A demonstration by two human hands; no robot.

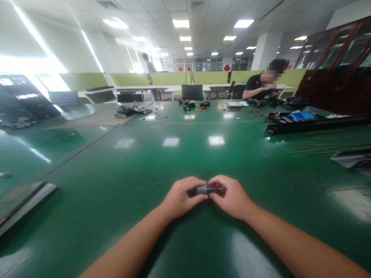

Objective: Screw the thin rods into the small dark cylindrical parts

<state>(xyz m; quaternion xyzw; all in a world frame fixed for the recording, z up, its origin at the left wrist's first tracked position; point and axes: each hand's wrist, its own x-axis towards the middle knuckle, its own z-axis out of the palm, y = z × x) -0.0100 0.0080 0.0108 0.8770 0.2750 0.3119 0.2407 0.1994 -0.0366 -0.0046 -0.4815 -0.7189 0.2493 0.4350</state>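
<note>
Small dark part [206, 189] pinched between left hand [180, 199] and right hand [232, 197], green table [116, 185] bare around.

You're in an open-plan office that doubles as an electronics workshop. Big glossy green desk [121, 170], more like an assembly bench. Suspended tile ceiling with rows of panel lights [181, 23]. Low green cubicle partitions [169, 78] run across the back, office chair [192, 92] in front of them. Dark wood glass-door cabinets [336, 61] on the right wall. Far end of the desk: loose small parts and cables [131, 110], a long black tray [313, 124] with a blue box in it. One person [261, 85] sits working there, another stands by the partitions [149, 68].
</note>
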